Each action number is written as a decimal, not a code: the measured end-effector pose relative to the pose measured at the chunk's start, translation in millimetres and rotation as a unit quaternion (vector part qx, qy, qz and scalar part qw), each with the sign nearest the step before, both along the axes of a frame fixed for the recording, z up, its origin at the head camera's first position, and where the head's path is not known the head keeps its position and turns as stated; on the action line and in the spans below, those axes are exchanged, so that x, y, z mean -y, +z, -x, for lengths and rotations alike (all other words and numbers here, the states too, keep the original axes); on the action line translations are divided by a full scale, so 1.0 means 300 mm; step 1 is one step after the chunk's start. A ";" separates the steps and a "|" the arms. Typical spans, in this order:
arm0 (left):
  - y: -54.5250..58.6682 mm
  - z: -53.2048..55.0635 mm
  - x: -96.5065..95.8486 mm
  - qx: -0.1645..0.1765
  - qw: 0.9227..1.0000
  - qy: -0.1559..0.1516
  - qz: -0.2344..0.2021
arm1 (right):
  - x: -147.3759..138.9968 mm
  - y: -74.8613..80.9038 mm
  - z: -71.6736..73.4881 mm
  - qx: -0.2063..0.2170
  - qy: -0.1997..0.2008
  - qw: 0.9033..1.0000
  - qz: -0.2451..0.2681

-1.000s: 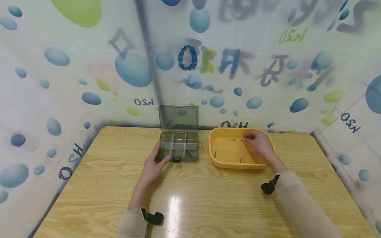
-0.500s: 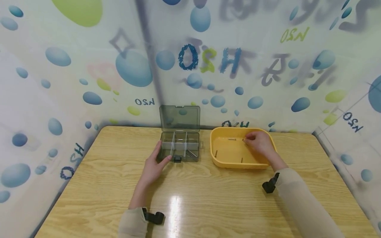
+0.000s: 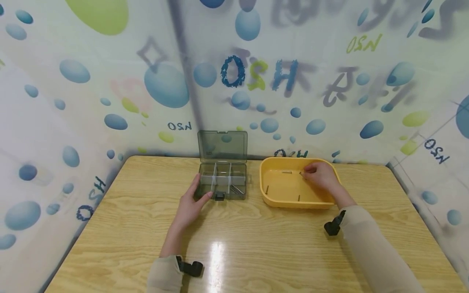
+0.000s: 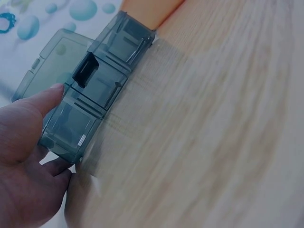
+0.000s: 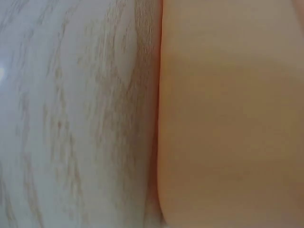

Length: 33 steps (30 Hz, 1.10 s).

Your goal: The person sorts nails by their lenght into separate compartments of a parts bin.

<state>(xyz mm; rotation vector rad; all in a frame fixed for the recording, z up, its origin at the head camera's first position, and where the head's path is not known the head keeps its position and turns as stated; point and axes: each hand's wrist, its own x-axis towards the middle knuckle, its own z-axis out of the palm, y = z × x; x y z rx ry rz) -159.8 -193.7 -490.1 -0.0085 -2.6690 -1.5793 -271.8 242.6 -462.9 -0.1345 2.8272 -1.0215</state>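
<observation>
Left hand (image 3: 190, 206) grips the plastic box (image 3: 222, 179) by its near left corner. Right hand (image 3: 321, 178) is in the yellow tray (image 3: 282, 202), fingertips at a screw (image 3: 301, 173); step, as judged: picking it up. Next move calls for a sure pinch and lift. Count: one box, six compartments (image 3: 238, 168); one tray, four screws showing. At this size, cannot tell whether the fingertips pinch, nor count the screw bunch (image 3: 237, 190) in the box's front right compartment.

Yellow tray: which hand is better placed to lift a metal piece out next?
Likely the right hand: it reaches into the yellow tray, a small metal piece at its fingertips. The left hand is farther off, holding the grey box by its near left corner.
</observation>
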 end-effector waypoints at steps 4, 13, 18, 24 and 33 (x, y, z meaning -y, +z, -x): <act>-0.003 0.000 0.002 -0.001 1.000 -0.002 0.001 | -0.004 -0.003 0.005 0.001 0.001 1.000 -0.006; -0.003 -0.005 0.007 0.004 1.000 0.000 -0.003 | -0.003 -0.020 0.009 -0.022 0.027 0.999 -0.020; -0.002 -0.004 0.009 0.002 1.000 0.001 -0.005 | 0.003 -0.024 0.013 -0.030 0.034 0.999 -0.026; -0.007 -0.003 0.000 0.000 1.000 -0.006 0.000 | 0.002 -0.028 0.011 -0.026 0.034 0.998 -0.037; -0.003 -0.003 0.000 0.001 1.000 0.001 -0.002 | 0.016 -0.025 0.010 -0.034 0.046 0.997 -0.052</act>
